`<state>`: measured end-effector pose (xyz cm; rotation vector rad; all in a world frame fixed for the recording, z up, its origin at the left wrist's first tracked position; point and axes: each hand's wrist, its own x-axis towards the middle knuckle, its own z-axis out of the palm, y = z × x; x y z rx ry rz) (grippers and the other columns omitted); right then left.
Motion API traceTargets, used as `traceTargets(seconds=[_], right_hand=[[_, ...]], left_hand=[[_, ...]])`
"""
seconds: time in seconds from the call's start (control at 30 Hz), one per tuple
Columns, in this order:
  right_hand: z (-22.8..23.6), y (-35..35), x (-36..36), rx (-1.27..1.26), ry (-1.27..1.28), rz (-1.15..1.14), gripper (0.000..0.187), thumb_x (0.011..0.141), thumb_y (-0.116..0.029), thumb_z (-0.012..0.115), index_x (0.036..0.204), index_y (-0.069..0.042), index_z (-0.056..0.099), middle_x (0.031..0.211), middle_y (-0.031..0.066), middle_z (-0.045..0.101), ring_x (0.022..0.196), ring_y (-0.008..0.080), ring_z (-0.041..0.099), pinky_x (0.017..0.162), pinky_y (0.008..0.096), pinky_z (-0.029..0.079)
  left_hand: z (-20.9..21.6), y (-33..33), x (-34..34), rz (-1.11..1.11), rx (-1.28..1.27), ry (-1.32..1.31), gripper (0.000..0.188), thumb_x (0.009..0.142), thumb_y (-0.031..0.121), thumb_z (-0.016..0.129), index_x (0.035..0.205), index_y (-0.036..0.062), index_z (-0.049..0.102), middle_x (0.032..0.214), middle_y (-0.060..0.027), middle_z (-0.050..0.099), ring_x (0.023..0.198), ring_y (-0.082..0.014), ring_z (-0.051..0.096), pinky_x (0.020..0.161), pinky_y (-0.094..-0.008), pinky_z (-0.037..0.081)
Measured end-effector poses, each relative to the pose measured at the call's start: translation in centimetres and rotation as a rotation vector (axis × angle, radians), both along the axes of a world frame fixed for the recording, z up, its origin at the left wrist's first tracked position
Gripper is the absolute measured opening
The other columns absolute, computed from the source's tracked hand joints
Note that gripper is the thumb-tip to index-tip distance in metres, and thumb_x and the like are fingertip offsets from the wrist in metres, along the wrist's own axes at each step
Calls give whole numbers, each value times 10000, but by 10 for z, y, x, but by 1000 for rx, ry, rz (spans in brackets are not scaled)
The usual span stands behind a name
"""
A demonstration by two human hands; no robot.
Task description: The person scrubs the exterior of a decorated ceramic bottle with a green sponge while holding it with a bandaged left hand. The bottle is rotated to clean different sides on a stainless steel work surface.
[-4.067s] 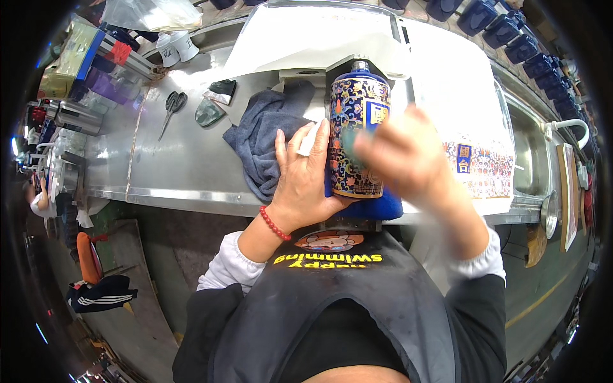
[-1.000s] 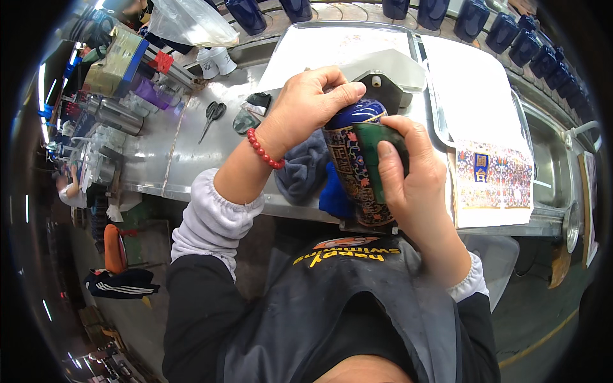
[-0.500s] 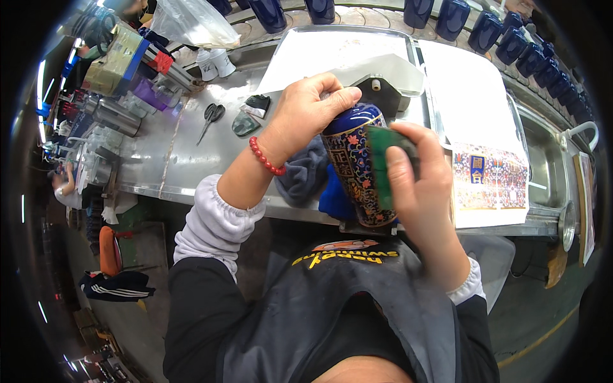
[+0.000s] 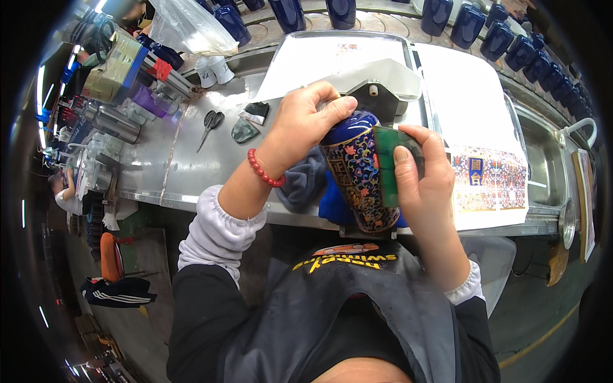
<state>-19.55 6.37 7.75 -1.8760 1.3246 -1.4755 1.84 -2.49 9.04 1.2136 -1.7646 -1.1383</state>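
A dark blue ceramic bottle (image 4: 359, 169) with a gold-and-flower pattern lies tilted, its narrower end toward me. My left hand (image 4: 313, 118), with a red bead bracelet at the wrist, is closed around the bottle's far end. My right hand (image 4: 426, 169) pinches a flat green squeegee (image 4: 387, 163) between thumb and fingers and holds its edge against the bottle's right side. Behind the bottle stands a dark metal holder (image 4: 373, 96). Under and beside the bottle lie a blue cloth (image 4: 332, 201) and a grey cloth (image 4: 302, 182).
Scissors (image 4: 209, 127) and a dark green scraper piece (image 4: 244, 130) lie on the metal bench (image 4: 150, 156) to the left. A printed pattern sheet (image 4: 488, 182) rests at right, beside a sink (image 4: 543, 153). Blue bottles (image 4: 468, 27) stand in a row along the back. A white tray (image 4: 338, 41) sits behind.
The bottle has turned a little, its gold-lettered panel shifting left and more flowered surface showing. My right hand with the squeegee has moved slightly right.
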Motion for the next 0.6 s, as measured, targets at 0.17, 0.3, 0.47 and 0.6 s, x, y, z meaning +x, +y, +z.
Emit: traceTargets(seconds=[0.17, 0.3, 0.47, 0.6], right_hand=[[3, 0, 3, -89, 29, 138, 236, 995, -67, 616, 1219, 9, 611, 1027, 214, 696, 889, 360, 720, 787, 404, 566], [3, -3, -1, 28, -89, -35, 241, 995, -71, 614, 1221, 13, 610, 1025, 212, 697, 886, 372, 720, 785, 399, 568], [2, 0, -4, 0, -1, 111, 246, 989, -75, 617, 1216, 21, 613, 1035, 197, 694, 914, 352, 716, 816, 393, 556], [6, -1, -12, 70, -99, 86, 262, 1013, -82, 612, 1262, -2, 630, 1074, 95, 680, 973, 156, 639, 865, 298, 520]], left_hand=[[-3, -1, -3, 10, -59, 78, 370, 965, 350, 734, 939, -19, 724, 806, -81, 726, 747, -96, 636, 671, -276, 512], [-4, -1, -1, -8, -49, 109, 360, 973, 346, 733, 938, -12, 717, 807, -55, 701, 756, -89, 613, 686, -268, 507], [-1, 2, 0, -74, -17, 82, 263, 1030, 303, 678, 1016, 41, 675, 870, 39, 635, 789, -28, 551, 711, -193, 456], [1, 4, 1, -80, -20, 76, 253, 1033, 295, 674, 1024, 42, 673, 880, 40, 632, 797, -30, 548, 728, -194, 459]])
